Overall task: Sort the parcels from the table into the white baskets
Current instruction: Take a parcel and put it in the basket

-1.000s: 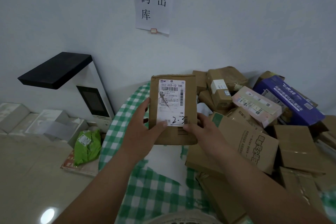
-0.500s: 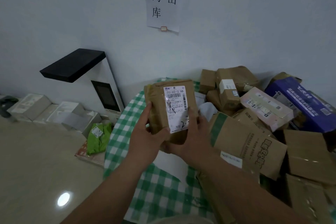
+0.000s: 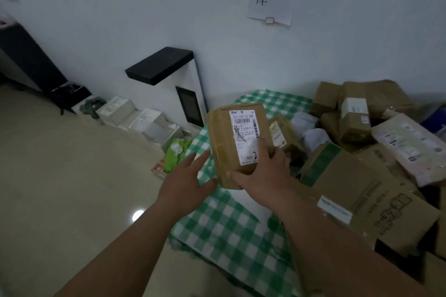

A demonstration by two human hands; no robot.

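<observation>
A: Where's the parcel?
B: Above the checked tabletop (image 3: 224, 226), the brown parcel (image 3: 237, 142) gripped by the right hand (image 3: 259, 175); left hand (image 3: 187, 182) spread, empty.
A: Step?
B: Label read, probably; next, carry to its white basket (image 3: 149, 125).

Matt brown cardboard parcel (image 3: 237, 142) with glossy tape and white paper label (image 3: 244, 136); checked cloth tablecloth (image 3: 231, 226); polished floor (image 3: 72, 188).

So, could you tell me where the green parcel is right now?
In the head view, the green parcel lies on the floor, left of the checked table, just below the white scanner stand.
</observation>
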